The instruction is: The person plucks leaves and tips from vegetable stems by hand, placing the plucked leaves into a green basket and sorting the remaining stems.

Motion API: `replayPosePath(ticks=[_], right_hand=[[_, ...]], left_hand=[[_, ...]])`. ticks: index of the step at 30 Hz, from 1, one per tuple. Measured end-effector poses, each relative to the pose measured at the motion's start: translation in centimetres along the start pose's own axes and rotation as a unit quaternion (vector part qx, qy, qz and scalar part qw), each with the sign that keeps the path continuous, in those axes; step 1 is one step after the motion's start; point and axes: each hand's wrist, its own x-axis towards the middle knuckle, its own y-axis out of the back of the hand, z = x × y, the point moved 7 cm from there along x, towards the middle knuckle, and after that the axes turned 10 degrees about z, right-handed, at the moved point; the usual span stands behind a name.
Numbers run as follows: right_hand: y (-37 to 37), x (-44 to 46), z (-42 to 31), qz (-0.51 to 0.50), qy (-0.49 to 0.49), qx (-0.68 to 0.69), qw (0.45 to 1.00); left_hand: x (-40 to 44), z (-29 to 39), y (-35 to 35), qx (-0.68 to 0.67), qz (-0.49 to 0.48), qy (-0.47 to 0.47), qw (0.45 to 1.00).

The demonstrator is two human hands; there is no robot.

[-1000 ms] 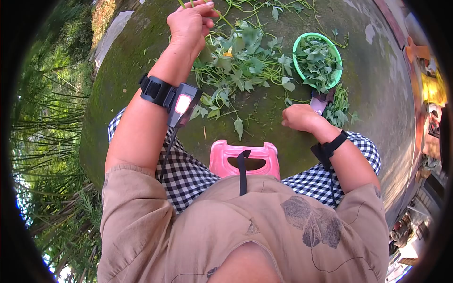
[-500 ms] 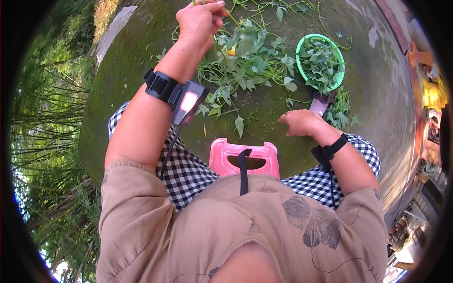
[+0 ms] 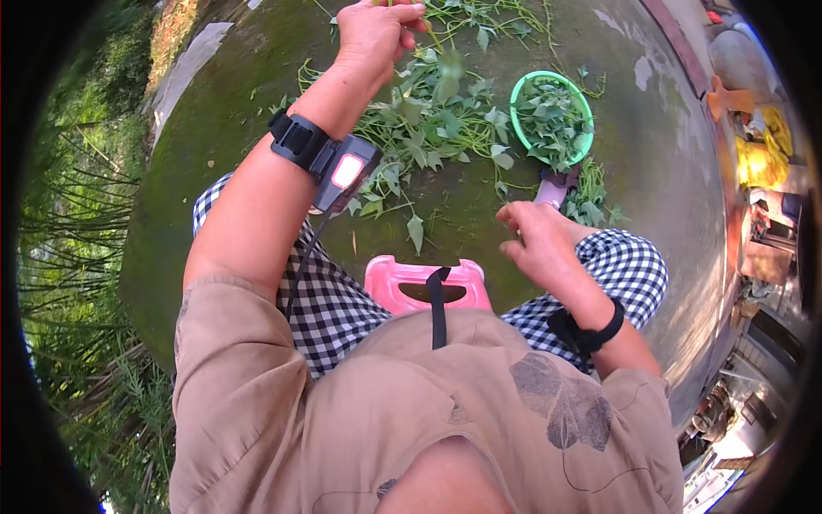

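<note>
At the top, my left hand (image 3: pixel 381 34) is closed on a leafy green vine (image 3: pixel 446 75), whose blurred leaf hangs below the fingers. Beneath it spreads a tangled pile of leafy vines (image 3: pixel 428 128) on the mossy ground. My right hand (image 3: pixel 541 244) hovers by my right knee, fingers loosely curled and apart, with nothing visible in it. Beyond this hand stands a round basket with a light green rim (image 3: pixel 516 110), holding picked green leaves (image 3: pixel 552 120).
A bundle of greens (image 3: pixel 589 195) lies beside my foot in a pale purple shoe (image 3: pixel 550 192). Between my knees is a pink plastic stool (image 3: pixel 385 278). Plants (image 3: pixel 86 214) border the left side. Yellow cloth (image 3: pixel 762 154) and household clutter are at the far right.
My right hand has drawn back toward my body and its fingers have spread a little. My left hand stays raised with the vine. The view has shifted slightly.
</note>
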Motion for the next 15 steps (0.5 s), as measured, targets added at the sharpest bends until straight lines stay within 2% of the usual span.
replayPosePath(ticks=[2, 5, 6, 9, 10, 13, 14, 15], right_hand=[[1.4, -3.0, -1.0, 0.030, -0.003, 0.039, 0.999], [2.1, -6.7, 0.5, 0.068, -0.004, 0.066, 0.995], [3.1, -7.5, -0.1, 0.130, 0.032, 0.091, 0.987], [3.7, -10.0, 0.9, 0.166, -0.056, 0.204, 0.963], [3.6, -10.6, 0.8, 0.184, -0.105, 0.270, 0.939], [1.6, -11.0, 2.0, 0.233, -0.078, 0.276, 0.929], [1.1, -10.6, 1.4, 0.246, -0.034, 0.331, 0.910], [1.2, -10.0, 0.2, 0.221, -0.035, 0.351, 0.909]], left_hand=[[-0.4, 0.4, 0.2, 0.006, -0.014, -0.032, 0.999], [-1.4, 0.6, 0.8, 0.017, -0.002, -0.030, 0.999], [-1.7, 0.8, 1.0, 0.012, -0.005, -0.031, 0.999], [-3.5, 1.1, 1.7, -0.021, -0.007, -0.031, 0.999], [-4.3, 1.6, 1.9, -0.003, -0.016, -0.041, 0.999], [-7.6, 3.3, 2.4, 0.002, -0.047, -0.048, 0.998], [-8.9, 4.1, 2.5, -0.008, -0.057, -0.045, 0.997], [-10.0, 4.6, 2.7, -0.024, -0.059, -0.045, 0.997]])
